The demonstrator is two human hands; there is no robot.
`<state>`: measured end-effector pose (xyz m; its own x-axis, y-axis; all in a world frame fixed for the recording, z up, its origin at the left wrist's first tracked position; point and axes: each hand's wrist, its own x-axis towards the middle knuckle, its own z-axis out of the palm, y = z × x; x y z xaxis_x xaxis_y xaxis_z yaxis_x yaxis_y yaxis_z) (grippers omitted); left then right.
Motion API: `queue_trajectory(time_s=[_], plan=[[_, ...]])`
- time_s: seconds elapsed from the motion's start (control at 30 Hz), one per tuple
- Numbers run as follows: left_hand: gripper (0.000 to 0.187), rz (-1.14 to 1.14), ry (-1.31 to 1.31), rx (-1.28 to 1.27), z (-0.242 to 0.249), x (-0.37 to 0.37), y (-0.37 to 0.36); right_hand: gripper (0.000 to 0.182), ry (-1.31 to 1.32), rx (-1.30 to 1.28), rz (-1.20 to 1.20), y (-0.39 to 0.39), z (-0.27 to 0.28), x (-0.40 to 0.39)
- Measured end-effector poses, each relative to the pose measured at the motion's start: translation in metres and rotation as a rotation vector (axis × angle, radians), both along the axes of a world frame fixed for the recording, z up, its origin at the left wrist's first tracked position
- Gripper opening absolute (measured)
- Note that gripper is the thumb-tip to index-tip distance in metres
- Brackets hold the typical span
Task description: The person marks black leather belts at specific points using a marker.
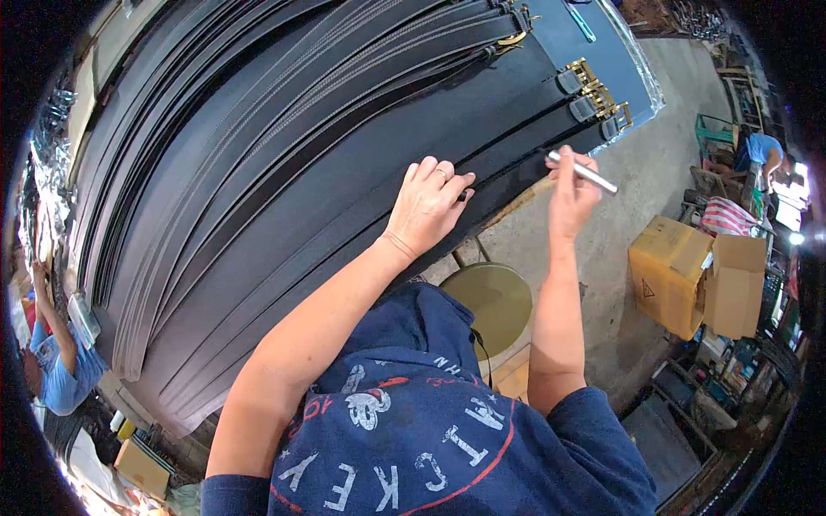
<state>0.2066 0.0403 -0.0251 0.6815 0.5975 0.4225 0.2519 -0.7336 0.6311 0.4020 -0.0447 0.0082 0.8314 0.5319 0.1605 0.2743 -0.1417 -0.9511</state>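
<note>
1. Nearest: person's navy T-shirt point(387, 430) w/ white & red print, both forearms reaching fwd over/near the counter point(344, 193)
2. L hand point(430, 202): back facing up, ring on one finger, fingers bent, low over the black belts; small dark bit point(465, 196) shows by the thumb & fingertips, can't tell if it's gripped
3. R hand point(575, 193): clenched round a silver pen-like tool point(594, 176), held at a slant just beyond the counter's edge, one end near the belts, other end sticking out to the R
4. Round olive stool point(486, 301) below the counter edge, betw. the two forearms
5. Black belts point(525, 116) lie lengthwise on the counter, running from lower L to upper R; nearest ones approx. flat, w/ gold-coloured buckles point(589, 86) & dark loops at the R end
6. Farther over, more black belts w/ pale stitching point(344, 69), bunched & overlapping in long curves, gold-coloured buckles point(516, 26) at their R end too
7. Blue-grey surface point(615, 64) w/ shiny crinkled edge past the buckles, teal tool point(581, 21) lying on it
8. Off R: open cardbd box point(671, 267) on grey floor point(615, 292), red-&-white striped bag point(727, 215) just beyond
9. Bkgd: one person in blue point(761, 150) far R, another in light blue point(64, 374) far L, arm raised
</note>
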Motion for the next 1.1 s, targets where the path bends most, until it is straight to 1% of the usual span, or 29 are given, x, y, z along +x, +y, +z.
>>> queue_trajectory(time_s=[0.07, 0.2, 0.3, 0.5, 0.7, 0.8, 1.0, 1.1], plan=[[0.027, 0.004, -0.032, 0.001, 0.002, 0.001, 0.0, 0.014, -0.046, 0.071, -0.033, -0.001, -0.009, 0.021], [0.027, 0.0, -0.032, -0.001, 0.0, 0.001, 0.0, 0.017, -0.072, 0.043, 0.011, 0.008, -0.001, 0.028], [0.027, -0.001, -0.036, -0.001, 0.001, 0.001, 0.0, 0.016, -0.15, -0.001, 0.042, 0.009, -0.006, 0.032], [0.028, -0.001, -0.042, 0.005, 0.0, 0.0, 0.001, 0.016, -0.152, -0.002, 0.028, 0.009, -0.006, 0.03], [0.027, -0.003, -0.041, -0.002, 0.0, 0.001, 0.0, 0.017, -0.179, -0.075, 0.019, 0.008, -0.008, 0.031], [0.027, -0.003, -0.039, -0.011, 0.0, 0.0, 0.0, 0.017, -0.245, -0.14, 0.011, 0.007, -0.014, 0.033], [0.027, -0.002, -0.035, -0.013, 0.0, 0.001, 0.001, 0.015, -0.48, -0.186, -0.006, 0.011, -0.016, 0.028], [0.027, -0.003, -0.033, -0.011, -0.001, 0.001, 0.001, 0.015, -0.501, -0.196, -0.009, 0.014, -0.013, 0.024]])
